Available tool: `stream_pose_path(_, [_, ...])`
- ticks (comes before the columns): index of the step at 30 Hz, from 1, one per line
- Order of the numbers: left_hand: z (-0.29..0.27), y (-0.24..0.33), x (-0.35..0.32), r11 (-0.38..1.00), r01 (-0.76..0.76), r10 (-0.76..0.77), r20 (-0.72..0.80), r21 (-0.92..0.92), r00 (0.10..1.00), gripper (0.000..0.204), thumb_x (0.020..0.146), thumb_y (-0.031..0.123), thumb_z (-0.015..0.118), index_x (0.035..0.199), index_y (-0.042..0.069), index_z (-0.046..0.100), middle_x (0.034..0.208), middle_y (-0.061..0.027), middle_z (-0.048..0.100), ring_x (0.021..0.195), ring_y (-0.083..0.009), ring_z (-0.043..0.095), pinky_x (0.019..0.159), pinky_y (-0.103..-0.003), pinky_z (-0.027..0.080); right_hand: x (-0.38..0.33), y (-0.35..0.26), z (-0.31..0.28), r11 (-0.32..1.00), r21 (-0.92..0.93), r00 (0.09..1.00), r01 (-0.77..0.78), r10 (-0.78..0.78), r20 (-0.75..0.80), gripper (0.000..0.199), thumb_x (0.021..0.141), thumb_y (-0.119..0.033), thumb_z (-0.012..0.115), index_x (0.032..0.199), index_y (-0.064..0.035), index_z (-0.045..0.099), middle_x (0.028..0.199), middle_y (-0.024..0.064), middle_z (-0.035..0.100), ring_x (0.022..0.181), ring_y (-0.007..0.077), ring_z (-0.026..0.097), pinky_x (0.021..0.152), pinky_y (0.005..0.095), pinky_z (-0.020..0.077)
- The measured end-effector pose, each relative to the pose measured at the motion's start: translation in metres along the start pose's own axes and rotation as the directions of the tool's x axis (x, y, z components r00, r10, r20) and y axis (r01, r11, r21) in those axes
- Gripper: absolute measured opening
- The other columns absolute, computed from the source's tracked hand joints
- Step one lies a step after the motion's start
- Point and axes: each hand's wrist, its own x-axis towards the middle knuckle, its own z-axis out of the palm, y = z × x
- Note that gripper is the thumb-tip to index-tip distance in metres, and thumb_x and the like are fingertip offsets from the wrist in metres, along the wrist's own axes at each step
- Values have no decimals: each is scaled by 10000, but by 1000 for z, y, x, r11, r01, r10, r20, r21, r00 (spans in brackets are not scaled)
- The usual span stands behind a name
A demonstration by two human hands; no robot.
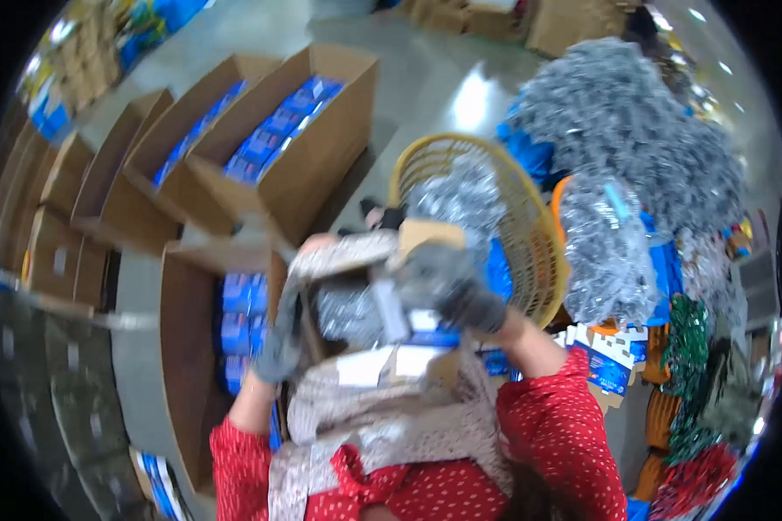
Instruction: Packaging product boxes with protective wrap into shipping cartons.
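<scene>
A silvery, crinkled bundle [349, 313] lies at the person's lap, over a patterned apron [339, 412], with pale card flaps [365, 367] spread just below it; the lap probably serves as the working surface because it keeps everything between the two hands. The gloved left hand [280, 346] is at the bundle's left side, seemingly to steady it, though I cannot tell whether the grip is closed on anything. The gloved right hand [447, 278] is blurred across the right side, beside a brown cardboard piece [430, 233]; whether its grip is wide, narrow or holding that piece cannot be told. A blue-and-white card piece [432, 332] shows just below that hand. The yellow basket [543, 282] stands close by, ahead and to the right, and holds more silvery packets [465, 191], a place that seems chosen for short reaches. On the left, a tall carton [187, 373] holds blue boxes [237, 321], its open top turned up, likely so that the contents are easy to get at. Printed cards [608, 373] lie overlapping at the right, beyond the elbow, perhaps to save room.
</scene>
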Motion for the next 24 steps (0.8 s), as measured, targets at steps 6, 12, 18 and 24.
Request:
stream_pose_path(6, [35,14,15,854,-135,242,-155,502,958,870,790,234,737,1482,58,239,1392,-165,393,1353,-307,351,1114,-386,289,-4,-22,38,611,620,819,-493,566,94,660,746,-293,807,1274,-48,498,1182,98,566,1079,205,562,930,351,474])
stream_pose_path(12, [24,18,13,603,-309,424,32,735,905,680,768,235,743,1361,76,451,1361,-176,449,1304,-343,407,1105,-458,306,-4,6,52,995,35,980,-94,99,-171,639,780,-287,769,1290,-28,484,1287,171,522,1171,316,530,997,427,437])
stream_pose_path(18, [43,76,13,141,-400,49,397,906,916,932,670,546,753,1380,34,433,1453,-257,345,1363,-513,255,1114,-632,170,-28,3,29,944,-293,970,151,-84,227,999,701,-546,703,1442,11,330,1462,304,311,1374,456,295,1129,521,240])
stream_pose_path(24, [65,88,13,-66,-327,-164,313,943,936,1075,659,596,730,1408,-71,341,1469,-359,248,1341,-614,193,1087,-682,146,3,-38,21,910,-415,900,16,168,403,1122,698,-647,660,1463,61,245,1506,358,183,1387,520,230,1110,590,229])
